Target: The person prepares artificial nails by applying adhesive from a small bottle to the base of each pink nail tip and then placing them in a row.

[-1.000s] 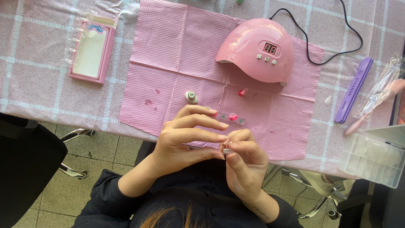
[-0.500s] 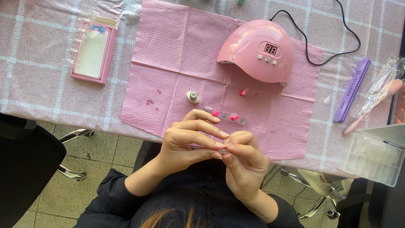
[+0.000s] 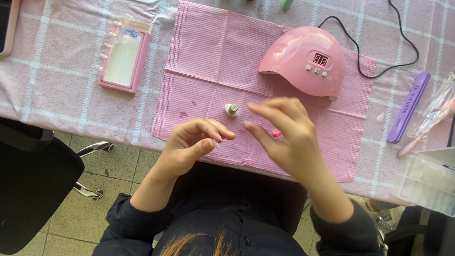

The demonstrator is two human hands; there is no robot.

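Note:
My left hand [image 3: 189, 148] hovers at the near edge of the pink paper mat [image 3: 208, 57]. Its fingers are curled in, with the thumb close under the index tip; I see nothing held in it. My right hand [image 3: 286, 137] is motion-blurred over the mat, fingers apart and pointing left toward a small white-capped bottle [image 3: 232, 110]. A pale nail shows at its index tip. A small pink bottle [image 3: 276, 134] is partly hidden under that hand. The two hands are a short gap apart.
A pink dome nail lamp [image 3: 303, 61] with a black cord [image 3: 379, 71] sits at the back right. A pink case [image 3: 124, 54] lies to the left. A purple nail file [image 3: 408, 106], a wrapped brush [image 3: 429, 123] and a clear compartment box [image 3: 426, 178] are on the right. A black chair [image 3: 28, 185] stands left of me.
The hands were pressed together near my body. They have come apart: the right hand rose out over the mat and opened, while the left hand stayed curled near the table edge.

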